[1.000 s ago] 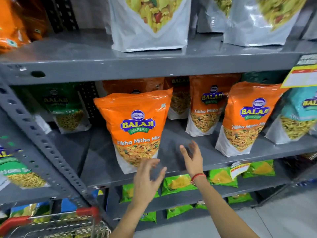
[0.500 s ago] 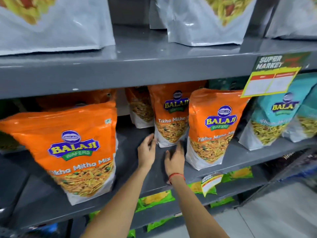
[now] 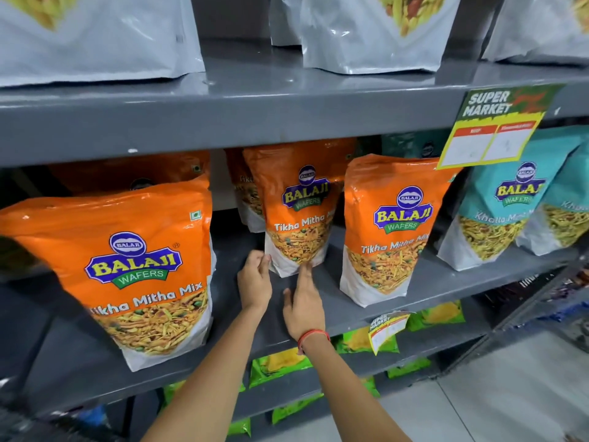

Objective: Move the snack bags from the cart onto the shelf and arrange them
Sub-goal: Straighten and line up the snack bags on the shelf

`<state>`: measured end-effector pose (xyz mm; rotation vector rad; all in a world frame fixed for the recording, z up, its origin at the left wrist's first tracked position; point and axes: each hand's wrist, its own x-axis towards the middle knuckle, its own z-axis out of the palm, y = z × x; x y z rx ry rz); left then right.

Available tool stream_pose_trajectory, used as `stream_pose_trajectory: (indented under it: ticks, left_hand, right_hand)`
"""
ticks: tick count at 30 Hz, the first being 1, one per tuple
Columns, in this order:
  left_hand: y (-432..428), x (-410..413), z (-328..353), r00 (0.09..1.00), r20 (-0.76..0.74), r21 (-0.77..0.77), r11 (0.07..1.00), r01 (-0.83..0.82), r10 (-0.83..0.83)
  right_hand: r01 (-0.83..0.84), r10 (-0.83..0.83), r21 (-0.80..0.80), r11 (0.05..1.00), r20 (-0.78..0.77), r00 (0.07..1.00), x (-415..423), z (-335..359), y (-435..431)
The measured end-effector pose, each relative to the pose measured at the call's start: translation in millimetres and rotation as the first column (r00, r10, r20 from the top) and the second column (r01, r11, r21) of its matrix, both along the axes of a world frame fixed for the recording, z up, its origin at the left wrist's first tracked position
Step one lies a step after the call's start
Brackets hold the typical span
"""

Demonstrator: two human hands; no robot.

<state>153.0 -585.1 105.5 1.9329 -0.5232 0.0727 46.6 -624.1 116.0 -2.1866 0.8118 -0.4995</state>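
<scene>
Both hands have gone from open air to the foot of a set-back orange bag.

A second ago both hands hung spread in front of the shelf's (image 3: 360, 311) front edge, touching nothing; half a second ago they were already over the shelf board beside the bag. Now the left hand (image 3: 255, 282) has its fingers against the lower left corner of the middle orange bag (image 3: 299, 218), and the right hand (image 3: 302, 306) reaches its fingertips to that bag's white bottom edge, palm low over the board. The view has swung right, so the cart has left the picture.
</scene>
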Motion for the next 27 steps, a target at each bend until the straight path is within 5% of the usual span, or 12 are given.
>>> stream_pose_trajectory:
  ticks: [5, 9, 13, 17, 20, 24, 27]
  left_hand:
    - [16, 6, 5, 0.998, -0.051, 0.031, 0.999, 0.042, -0.04]
    - [27, -9, 7, 0.987, -0.143, 0.039, 0.996, 0.086, -0.079]
    - [40, -45, 0, 0.991, -0.127, -0.076, 0.997, 0.029, -0.038]
    - [21, -82, 7, 0.962, -0.14, -0.115, 0.969, 0.22, -0.235]
    - [-15, -98, 16, 0.904, -0.165, -0.061, 0.919, 0.391, -0.395]
    - [-56, -112, 25, 0.773, -0.339, -0.092, 0.836, 0.54, -0.537]
    - [-63, -118, 18, 0.793, -0.329, -0.125, 0.856, 0.501, -0.512]
  right_hand:
    - [-0.076, 0.071, -0.069, 0.995, -0.071, 0.995, 1, -2, 7]
    - [-0.047, 0.039, 0.086, 0.995, 0.09, 0.995, -13, 4, 10]
    - [0.079, -0.117, 0.141, 0.987, 0.285, 0.951, -55, 3, 10]
    - [0.315, -0.296, 0.038, 0.948, 0.466, 0.834, -99, 15, -30]
    - [0.466, -0.475, 0.156, 0.871, 0.511, 0.716, -119, 34, -81]
    - [0.213, -0.424, 0.466, 0.859, 0.411, 0.807, -124, 53, -131]
    - [0.063, -0.263, 0.47, 0.88, 0.372, 0.89, -119, 48, -134]
